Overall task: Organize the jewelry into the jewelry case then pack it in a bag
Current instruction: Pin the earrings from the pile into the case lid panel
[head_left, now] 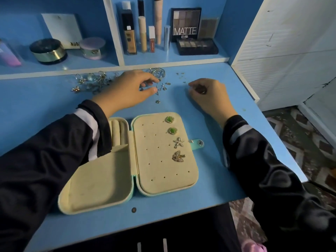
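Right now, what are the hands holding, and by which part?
Left hand reaches among small earrings, nothing clearly pinched. Right hand curls around something small and dark; hold unclear.

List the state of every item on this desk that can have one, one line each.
jewelry case: open flat, unpacked.
earring panel: four pieces pinned along its right edge, other holes empty.
snap tab: unfastened.
loose jewelry pile: tangled, on the desk.
small earrings: scattered on the desk.
left hand: fingers pinching among the small earrings.
right hand: curled, contents unclear.
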The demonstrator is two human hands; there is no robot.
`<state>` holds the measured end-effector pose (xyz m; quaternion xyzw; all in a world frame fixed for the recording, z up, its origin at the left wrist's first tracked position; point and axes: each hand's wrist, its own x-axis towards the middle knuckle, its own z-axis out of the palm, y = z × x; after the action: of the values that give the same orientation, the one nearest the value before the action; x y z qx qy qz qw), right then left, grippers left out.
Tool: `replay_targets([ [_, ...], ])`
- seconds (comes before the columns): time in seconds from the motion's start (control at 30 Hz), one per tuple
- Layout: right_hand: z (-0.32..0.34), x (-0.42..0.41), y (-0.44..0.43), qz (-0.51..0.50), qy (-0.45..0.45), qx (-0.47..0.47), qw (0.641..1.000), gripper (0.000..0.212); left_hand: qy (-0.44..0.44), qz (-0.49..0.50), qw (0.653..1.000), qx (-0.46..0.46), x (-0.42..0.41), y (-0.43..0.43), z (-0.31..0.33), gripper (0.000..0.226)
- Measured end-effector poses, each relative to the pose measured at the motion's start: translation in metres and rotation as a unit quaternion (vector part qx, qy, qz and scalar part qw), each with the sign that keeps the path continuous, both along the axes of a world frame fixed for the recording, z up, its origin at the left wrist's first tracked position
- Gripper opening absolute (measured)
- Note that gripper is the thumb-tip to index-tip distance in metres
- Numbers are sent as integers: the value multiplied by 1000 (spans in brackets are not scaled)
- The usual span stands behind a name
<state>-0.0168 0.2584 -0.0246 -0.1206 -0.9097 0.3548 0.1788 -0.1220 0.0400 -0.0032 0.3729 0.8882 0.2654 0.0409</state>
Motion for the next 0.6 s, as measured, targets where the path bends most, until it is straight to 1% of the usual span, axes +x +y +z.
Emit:
replay_targets([
  [0.23,-8,-31,9,3,29,52,998,18,7,-10,1000,12,-9,6,-9,29],
  [0.37,-8,-38,12,7,23,52,998,17,8,-7,1000,23,-9,5,-10,27],
  [0.6,-6,-40,14,9,15,19,1000,13,11,5,999,42,-8,6,-12,20],
])
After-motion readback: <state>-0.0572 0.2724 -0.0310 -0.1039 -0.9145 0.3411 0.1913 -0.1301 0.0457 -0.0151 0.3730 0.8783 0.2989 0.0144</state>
